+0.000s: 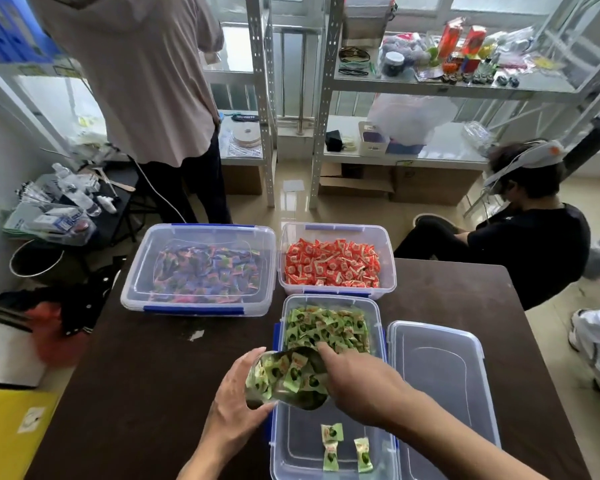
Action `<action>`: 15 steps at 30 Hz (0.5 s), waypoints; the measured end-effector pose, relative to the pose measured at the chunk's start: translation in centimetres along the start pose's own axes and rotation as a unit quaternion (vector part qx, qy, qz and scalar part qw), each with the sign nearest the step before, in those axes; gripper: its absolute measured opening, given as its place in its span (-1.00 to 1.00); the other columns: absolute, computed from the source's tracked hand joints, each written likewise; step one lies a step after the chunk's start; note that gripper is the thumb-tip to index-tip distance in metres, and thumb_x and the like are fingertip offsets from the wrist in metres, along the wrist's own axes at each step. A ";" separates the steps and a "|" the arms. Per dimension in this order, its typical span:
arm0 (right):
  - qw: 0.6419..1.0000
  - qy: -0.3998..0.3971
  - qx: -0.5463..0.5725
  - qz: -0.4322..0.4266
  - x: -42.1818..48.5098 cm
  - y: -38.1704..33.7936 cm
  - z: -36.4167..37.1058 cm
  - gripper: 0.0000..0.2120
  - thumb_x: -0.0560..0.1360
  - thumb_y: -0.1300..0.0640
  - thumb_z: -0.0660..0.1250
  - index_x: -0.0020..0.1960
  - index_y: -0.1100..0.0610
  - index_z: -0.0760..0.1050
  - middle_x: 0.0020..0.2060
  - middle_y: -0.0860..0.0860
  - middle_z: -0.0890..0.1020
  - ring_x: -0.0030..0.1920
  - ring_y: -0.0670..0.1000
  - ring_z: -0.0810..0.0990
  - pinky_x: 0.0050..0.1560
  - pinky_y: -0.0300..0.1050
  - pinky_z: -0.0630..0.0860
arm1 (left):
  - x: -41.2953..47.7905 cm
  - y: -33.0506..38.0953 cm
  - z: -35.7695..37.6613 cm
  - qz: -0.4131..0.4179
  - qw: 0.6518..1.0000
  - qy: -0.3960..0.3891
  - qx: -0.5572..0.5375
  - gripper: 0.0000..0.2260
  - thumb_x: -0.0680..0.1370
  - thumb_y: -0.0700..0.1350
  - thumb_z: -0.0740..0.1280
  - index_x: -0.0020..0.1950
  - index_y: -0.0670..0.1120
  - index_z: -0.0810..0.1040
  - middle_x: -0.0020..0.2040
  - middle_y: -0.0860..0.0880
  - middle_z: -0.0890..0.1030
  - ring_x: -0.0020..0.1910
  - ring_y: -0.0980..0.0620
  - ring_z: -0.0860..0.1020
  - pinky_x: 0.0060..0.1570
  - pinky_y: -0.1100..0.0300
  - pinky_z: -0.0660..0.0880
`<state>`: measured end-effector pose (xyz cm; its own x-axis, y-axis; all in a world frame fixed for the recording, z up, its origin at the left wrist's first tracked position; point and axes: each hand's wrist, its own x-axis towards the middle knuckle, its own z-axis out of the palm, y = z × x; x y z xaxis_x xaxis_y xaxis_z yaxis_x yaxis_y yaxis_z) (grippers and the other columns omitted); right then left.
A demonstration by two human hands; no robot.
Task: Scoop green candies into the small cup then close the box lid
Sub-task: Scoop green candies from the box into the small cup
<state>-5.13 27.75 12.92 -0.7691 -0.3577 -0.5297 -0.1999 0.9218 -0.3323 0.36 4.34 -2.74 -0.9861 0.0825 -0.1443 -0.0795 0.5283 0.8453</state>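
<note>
An open clear box (pixel 278 441) with blue clips lies in front of me, green candies (pixel 326 329) heaped at its far end and three loose ones near me. My left hand (pixel 238 398) holds a small clear cup (pixel 262 379) tilted over the box's left wall, full of green candies. My right hand (pixel 361 382) grips a metal scoop (pixel 305 400) whose mouth meets the cup. The box's clear lid (pixel 440 386) lies flat on the table, right of the box.
On the dark table (pixel 153 375) stand a lidded box of mixed-colour candies (pixel 201 268) at far left and an open box of red candies (pixel 333 261) behind the green one. One person stands beyond the table at left; another sits at right. Metal shelves line the back.
</note>
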 end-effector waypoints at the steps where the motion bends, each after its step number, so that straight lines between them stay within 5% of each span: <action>1: 0.999 0.007 -0.035 -0.011 0.1 -1.1 -0.4 -0.59 0.62 0.13 0.18 0.44 0.13 0.26 0.08 0.15 0.65 0.00 0.23 0.64 -0.17 0.03 0.46 | 0.1 -0.1 0.0 -0.002 1.000 -0.001 -0.004 -0.20 0.32 0.06 0.59 0.48 0.36 0.32 0.41 0.32 0.43 0.39 0.19 0.47 0.33 0.15 0.51; 5: 0.988 0.014 -0.150 -0.021 0.7 -4.0 -1.1 -0.30 0.55 0.33 0.21 0.62 0.26 0.00 0.18 0.21 0.63 0.10 0.25 0.64 -0.19 0.03 0.41 | 0.4 -0.5 0.0 -0.003 1.000 0.014 -0.009 -0.18 0.32 0.00 0.62 0.48 0.31 0.33 0.39 0.25 0.48 0.37 0.12 0.51 0.32 0.03 0.55; 11: 0.986 0.037 -0.157 -0.034 -0.3 -3.7 -1.5 -0.29 0.56 0.32 0.18 0.64 0.22 -0.05 0.16 0.16 0.63 0.05 0.23 0.64 -0.21 0.01 0.39 | 0.7 -0.1 0.1 0.016 0.999 0.027 0.011 -0.12 0.32 -0.12 0.64 0.47 0.35 0.27 0.38 0.34 0.44 0.39 0.24 0.46 0.39 0.29 0.42; 15: 0.996 0.057 0.066 -0.003 -0.6 0.7 -0.6 -0.56 0.64 0.02 0.15 0.50 0.01 0.19 -0.07 0.01 0.64 -0.17 0.03 0.55 -0.19 -0.04 0.43 | 0.7 -0.6 0.0 -0.009 1.000 0.026 0.001 -0.14 0.35 -0.06 0.65 0.49 0.32 0.26 0.38 0.28 0.44 0.33 0.23 0.48 0.31 0.37 0.39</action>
<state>-5.16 28.74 13.44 -0.8335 -0.3375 -0.4375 -0.1294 0.8890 -0.4393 -0.28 4.05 -3.35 -0.9908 0.0291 -0.1318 -0.0965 0.5305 0.8422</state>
